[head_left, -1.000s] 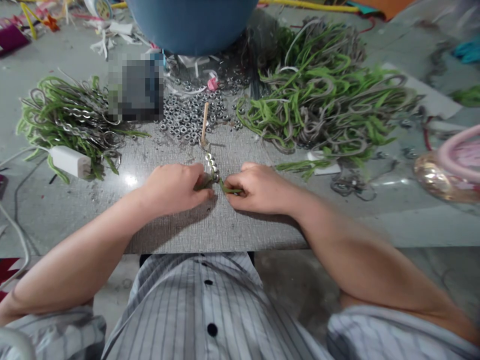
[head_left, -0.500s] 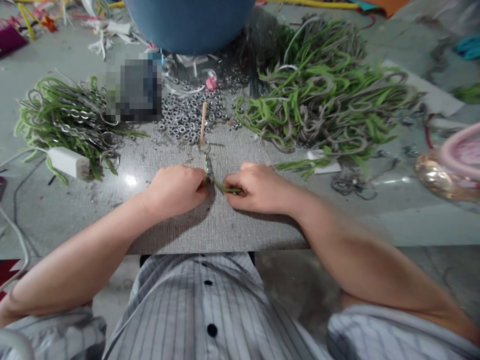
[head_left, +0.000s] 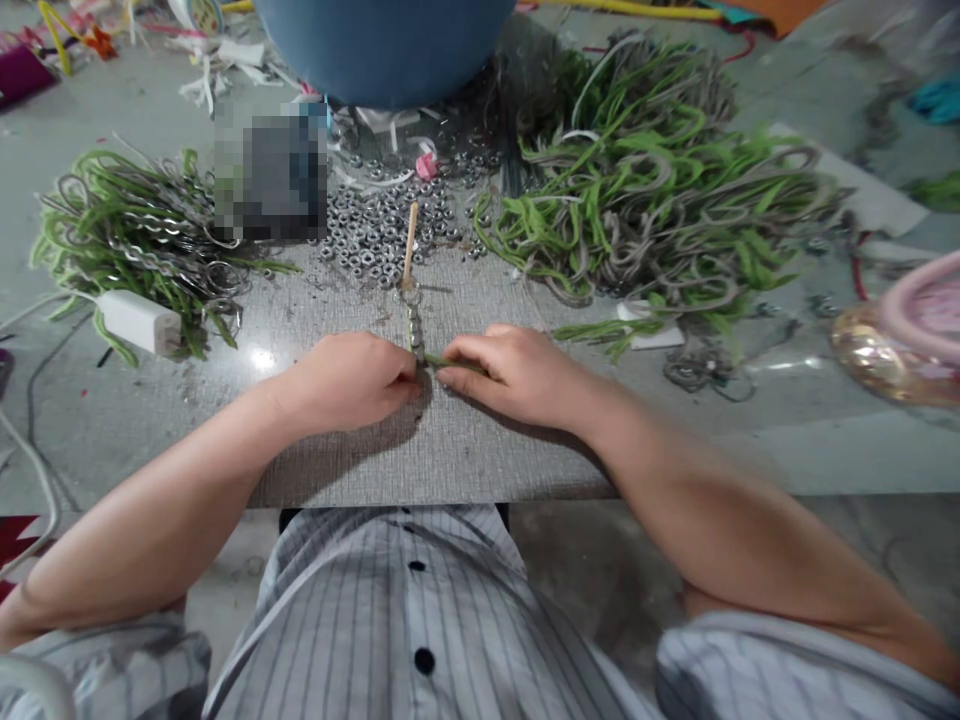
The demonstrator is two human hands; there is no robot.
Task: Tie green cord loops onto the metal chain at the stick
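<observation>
Between my hands, a cord piece threaded with metal nuts (head_left: 416,325) runs down from a ring (head_left: 409,292) by a thin wooden stick (head_left: 411,245) on the table. My left hand (head_left: 360,378) is closed at the lower end of the nuts; what its fingers pinch is mostly hidden. To the right, my right hand (head_left: 506,375) pinches a green cord (head_left: 442,362) between thumb and fingers, close to the last nut. Loose hex nuts (head_left: 367,235) lie scattered just beyond the stick.
A blue tub (head_left: 386,50) stands at the back. Green and grey cords (head_left: 645,200) are heaped at right, and finished-looking nut-and-cord pieces (head_left: 135,235) at left beside a white charger (head_left: 139,322). A pink-handled object (head_left: 926,330) sits at the right edge.
My right hand has moved slightly left, nearer the nuts, and its fingers have straightened along the green cord. The left hand stays almost in place.
</observation>
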